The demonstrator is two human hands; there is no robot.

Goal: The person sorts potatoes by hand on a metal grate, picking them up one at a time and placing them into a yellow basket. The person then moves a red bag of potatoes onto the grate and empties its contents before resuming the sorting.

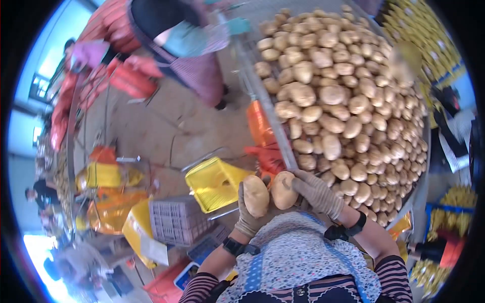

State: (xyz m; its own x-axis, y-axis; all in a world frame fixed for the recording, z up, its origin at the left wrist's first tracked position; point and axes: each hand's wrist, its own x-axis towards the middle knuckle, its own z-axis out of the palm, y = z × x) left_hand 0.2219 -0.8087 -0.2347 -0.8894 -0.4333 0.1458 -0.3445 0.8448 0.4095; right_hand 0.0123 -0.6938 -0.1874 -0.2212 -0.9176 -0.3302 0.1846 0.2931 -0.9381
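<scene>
My left hand, in a brown-grey glove, is closed around a large pale potato in front of my apron. Close beside it, my right hand, gloved too, grips a second potato by its right side. The two potatoes are held side by side near the table's front edge. A big heap of potatoes covers the table to the right of and beyond my hands. Left of my hands, a yellow mesh bag hangs open on a metal frame.
A metal table edge borders the heap. Purple-grey plastic crates stand at lower left. An orange bag hangs by the table. Another person in a checked garment stands across the floor. Red sacks are piled at upper left.
</scene>
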